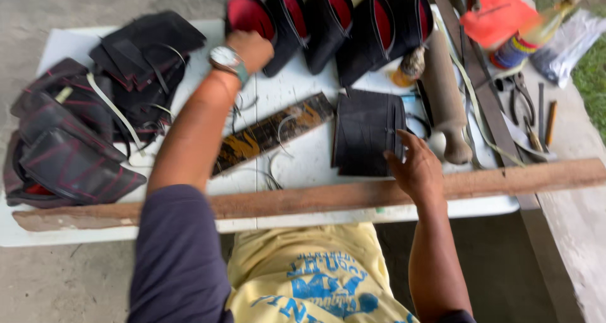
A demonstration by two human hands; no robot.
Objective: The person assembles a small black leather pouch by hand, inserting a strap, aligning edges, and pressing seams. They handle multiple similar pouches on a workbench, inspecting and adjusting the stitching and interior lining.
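My left hand (252,47), with a wristwatch on the wrist, reaches to the far side of the white table (297,165) and grips the leftmost black pouch with a red lining (247,14). More such pouches (353,26) stand open in a row beside it. My right hand (415,165) rests with spread fingers on the right edge of a stack of flat black pieces (366,130).
A long wooden plank (315,200) lies along the near table edge. A dark painted strip (271,134) lies at the middle. Black bags are heaped at the left (69,140). A wooden mallet (445,102), bottle (536,29), pliers (521,96) and tools lie at the right.
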